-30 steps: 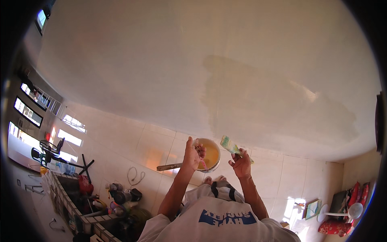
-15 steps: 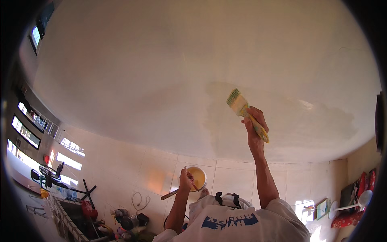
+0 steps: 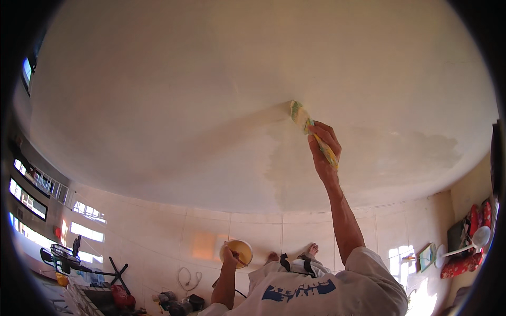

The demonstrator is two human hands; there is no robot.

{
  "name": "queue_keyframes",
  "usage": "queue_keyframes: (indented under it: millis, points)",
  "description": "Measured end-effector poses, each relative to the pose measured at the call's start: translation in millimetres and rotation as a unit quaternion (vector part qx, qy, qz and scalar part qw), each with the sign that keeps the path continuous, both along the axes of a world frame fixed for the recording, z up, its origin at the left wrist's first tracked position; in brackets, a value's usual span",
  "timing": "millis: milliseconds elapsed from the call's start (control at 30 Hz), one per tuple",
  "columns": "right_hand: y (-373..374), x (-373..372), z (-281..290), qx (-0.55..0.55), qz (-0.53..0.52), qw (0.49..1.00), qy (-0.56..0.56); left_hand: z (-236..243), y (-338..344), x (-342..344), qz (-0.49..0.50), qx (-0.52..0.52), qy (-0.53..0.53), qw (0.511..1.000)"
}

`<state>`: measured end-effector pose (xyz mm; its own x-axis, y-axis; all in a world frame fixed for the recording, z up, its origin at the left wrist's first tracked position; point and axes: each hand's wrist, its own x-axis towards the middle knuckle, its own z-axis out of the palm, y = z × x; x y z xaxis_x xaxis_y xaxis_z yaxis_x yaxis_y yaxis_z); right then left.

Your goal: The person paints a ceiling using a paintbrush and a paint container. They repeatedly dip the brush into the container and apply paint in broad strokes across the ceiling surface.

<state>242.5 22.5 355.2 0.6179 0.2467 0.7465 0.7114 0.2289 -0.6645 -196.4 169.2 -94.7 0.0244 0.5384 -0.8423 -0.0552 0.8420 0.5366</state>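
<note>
My right hand (image 3: pixel 327 145) is closed round the yellow, paint-smeared handle of a wide paintbrush (image 3: pixel 301 117). The brush's bristles meet the pale wall (image 3: pixel 184 89), and the brush casts a long shadow to the left. A darker, damp-looking patch (image 3: pixel 363 158) spreads over the wall below and right of the brush. Lower down, my left hand (image 3: pixel 230 256) grips a round bucket (image 3: pixel 250 248) by its rim. Yellowish liquid shows inside the bucket. A stick-like handle that showed by this hand earlier is mostly hidden behind the forearm now.
My bare feet (image 3: pixel 313 249) stand on the light tiled floor (image 3: pixel 147 226) close to the wall's base. A looped cord (image 3: pixel 188 279) and assorted tools (image 3: pixel 179 304) lie at lower left, near a black stand fan (image 3: pixel 63 255). A white fan (image 3: pixel 478 238) and red cloth stand at right.
My right hand has carried the paintbrush up and left, bringing its bristles onto the wall. In the picture, my left hand and the bucket sit lower and further left.
</note>
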Motion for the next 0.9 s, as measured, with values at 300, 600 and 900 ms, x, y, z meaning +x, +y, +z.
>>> queue_keyframes:
  millis: [300,600,900]
  points:
    - [0.0,-21.4,-5.1,0.013,-0.060,0.998,-0.012,-28.0,1.4,-25.6,0.004,-0.059,0.015,0.998]
    - [19.0,-10.0,0.3,0.016,-0.075,0.997,-0.005,-49.9,-12.3,-17.7,-0.056,-0.033,0.044,0.997]
    - [49.5,-50.0,-4.0,-0.042,-0.226,0.970,-0.081,-3.1,-24.8,14.4,-0.184,0.053,0.005,0.981]
